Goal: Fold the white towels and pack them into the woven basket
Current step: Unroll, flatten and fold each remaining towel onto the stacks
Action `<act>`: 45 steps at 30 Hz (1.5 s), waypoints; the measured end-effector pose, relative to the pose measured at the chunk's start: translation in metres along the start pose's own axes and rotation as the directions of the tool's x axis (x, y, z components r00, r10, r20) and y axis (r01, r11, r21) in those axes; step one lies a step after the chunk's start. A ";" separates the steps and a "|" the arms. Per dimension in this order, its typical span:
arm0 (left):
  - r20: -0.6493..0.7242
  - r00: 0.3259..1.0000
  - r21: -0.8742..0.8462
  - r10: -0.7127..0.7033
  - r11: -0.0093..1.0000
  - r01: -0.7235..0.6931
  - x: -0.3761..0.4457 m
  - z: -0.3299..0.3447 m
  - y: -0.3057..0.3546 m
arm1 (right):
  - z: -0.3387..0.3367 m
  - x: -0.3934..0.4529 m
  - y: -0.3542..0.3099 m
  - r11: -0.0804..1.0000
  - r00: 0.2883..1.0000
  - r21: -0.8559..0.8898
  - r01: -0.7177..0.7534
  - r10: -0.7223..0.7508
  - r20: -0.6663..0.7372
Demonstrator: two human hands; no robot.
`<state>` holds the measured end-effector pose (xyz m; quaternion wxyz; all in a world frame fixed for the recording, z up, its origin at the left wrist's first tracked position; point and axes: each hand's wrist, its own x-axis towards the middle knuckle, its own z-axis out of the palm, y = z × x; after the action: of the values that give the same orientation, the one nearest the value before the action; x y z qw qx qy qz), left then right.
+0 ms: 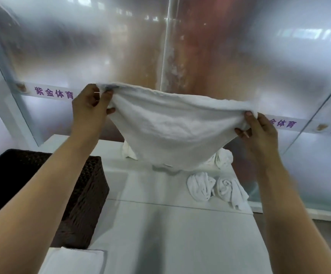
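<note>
While both arms reach forward, the left hand (90, 101) and the right hand (259, 133) each pinch one upper corner of a single white towel (172, 127), thumb and fingers curled tight on the cloth. Between the two grips its top edge runs slightly slack, and the rest sags in a broad curve, its lowest part hanging just above the white table (160, 234).

Below and beyond the held cloth, four more crumpled towels lie on the table. Two sit side by side under the right-hand grip, a nearer left one (200, 186) and a nearer right one (232, 191), touching or almost touching. Two others are partly hidden behind the hanging cloth: one peeks out at its lower left (129, 151), one at its lower right (223, 158).

One dark woven basket (85, 194) stands on the table below the left-hand grip, under the left forearm; its inside looks dark, and I cannot tell its contents. One folded white towel (73, 261) lies flat near the bottom edge, just in front of the basket.
</note>
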<state>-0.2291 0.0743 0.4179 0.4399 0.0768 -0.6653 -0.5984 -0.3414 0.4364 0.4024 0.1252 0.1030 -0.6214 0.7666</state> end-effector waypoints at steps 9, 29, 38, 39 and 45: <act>0.158 0.958 0.264 -0.241 0.945 0.194 -0.167 -0.080 -0.086 | -0.068 -0.164 0.109 0.949 0.955 -0.129 -0.286 0.272 -0.115; 0.086 0.709 0.604 -0.700 0.603 0.521 -0.438 -0.181 -0.112 | -0.184 -0.409 0.177 0.649 0.709 -0.287 -0.705 0.659 -0.252; 0.034 0.740 0.614 -0.672 0.598 0.515 -0.460 -0.185 -0.094 | -0.196 -0.410 0.170 0.677 0.728 -0.266 -0.686 0.633 -0.265; 0.026 0.740 0.607 -0.672 0.599 0.522 -0.457 -0.184 -0.094 | -0.194 -0.405 0.170 0.688 0.735 -0.259 -0.678 0.624 -0.266; 0.021 0.741 0.574 -0.671 0.615 0.541 -0.415 -0.167 -0.117 | -0.169 -0.354 0.184 0.723 0.774 -0.280 -0.632 0.564 -0.290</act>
<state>0.0840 0.1813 0.0945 0.0890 0.3463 -0.7842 -0.5072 -0.0655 0.5428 0.0865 -0.0561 -0.1997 -0.7367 0.6436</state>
